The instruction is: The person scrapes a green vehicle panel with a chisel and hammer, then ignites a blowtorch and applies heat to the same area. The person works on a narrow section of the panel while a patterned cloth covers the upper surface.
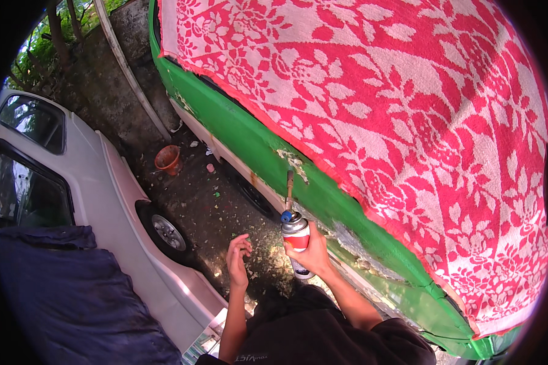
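Observation:
My right hand (312, 252) is wrapped round a gas blowtorch (296, 225), a canister with a blue valve knob and a thin metal nozzle tube. Its nozzle points away from me, close to the side of a green vehicle (249, 125). Whether a flame burns at the tip I cannot tell. Patches of the green paint are peeled and blistered, one of them just beyond the nozzle. My left hand (238, 260) is raised beside the torch, apart from it, with fingers loosely curled and nothing seen in them.
A red and pink floral blanket (371, 109) covers the green vehicle's upper part. On the left stands a pale car (103, 176) with a dark cloth (73, 292) over it. Between them are an orange-brown bucket (168, 159) and scattered paint flakes. A wall (131, 73) rises behind.

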Demonstrator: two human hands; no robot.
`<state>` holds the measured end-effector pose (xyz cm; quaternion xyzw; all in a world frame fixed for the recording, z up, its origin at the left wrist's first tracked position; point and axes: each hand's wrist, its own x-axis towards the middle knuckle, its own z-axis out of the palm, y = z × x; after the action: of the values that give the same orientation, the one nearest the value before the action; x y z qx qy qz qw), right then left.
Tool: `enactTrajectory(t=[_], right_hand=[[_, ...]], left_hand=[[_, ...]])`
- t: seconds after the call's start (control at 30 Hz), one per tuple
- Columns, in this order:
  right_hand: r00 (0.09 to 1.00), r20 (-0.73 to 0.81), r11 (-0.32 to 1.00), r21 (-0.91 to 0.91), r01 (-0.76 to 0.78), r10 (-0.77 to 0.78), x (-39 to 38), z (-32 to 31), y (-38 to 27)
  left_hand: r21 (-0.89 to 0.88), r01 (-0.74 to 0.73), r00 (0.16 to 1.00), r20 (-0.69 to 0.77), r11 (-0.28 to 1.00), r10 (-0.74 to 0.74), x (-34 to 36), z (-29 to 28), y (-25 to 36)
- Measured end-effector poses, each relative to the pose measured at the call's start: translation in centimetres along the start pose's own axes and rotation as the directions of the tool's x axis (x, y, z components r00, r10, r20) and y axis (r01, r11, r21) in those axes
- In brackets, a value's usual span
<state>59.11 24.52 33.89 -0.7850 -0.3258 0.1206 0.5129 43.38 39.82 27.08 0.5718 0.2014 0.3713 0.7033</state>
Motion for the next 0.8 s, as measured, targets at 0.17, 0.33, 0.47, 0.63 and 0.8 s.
enactTrajectory(t=[0.17,0.33,0.47,0.63,0.8], right_hand=[[0.998,-0.058,1.0,-0.012,-0.006,0.005,-0.9,0.3,0.9],[1.0,-0.027,0.999,-0.042,0.01,-0.011,-1.0,0.4,1.5],[1.0,-0.009,0.999,-0.033,-0.015,0.015,-1.7,0.6,0.7],[0.999,0.028,0.998,-0.052,0.033,-0.031,-3.3,1.2,1.1],[0.999,0.043,0.999,-0.029,0.022,-0.021,-4.4,1.5,1.0]], left_hand=[[-0.053,0.01,1.0,-0.029,0.999,-0.011,-0.1,0.5,0.3],[0.376,-0.12,0.993,0.049,0.919,0.11,0.1,2.1,3.0],[0.514,-0.27,0.963,0.129,0.814,0.238,0.4,4.5,6.6],[0.532,-0.403,0.915,0.202,0.745,0.35,0.1,5.9,7.9],[0.556,-0.417,0.909,0.24,0.719,0.342,-0.1,6.6,8.3]])
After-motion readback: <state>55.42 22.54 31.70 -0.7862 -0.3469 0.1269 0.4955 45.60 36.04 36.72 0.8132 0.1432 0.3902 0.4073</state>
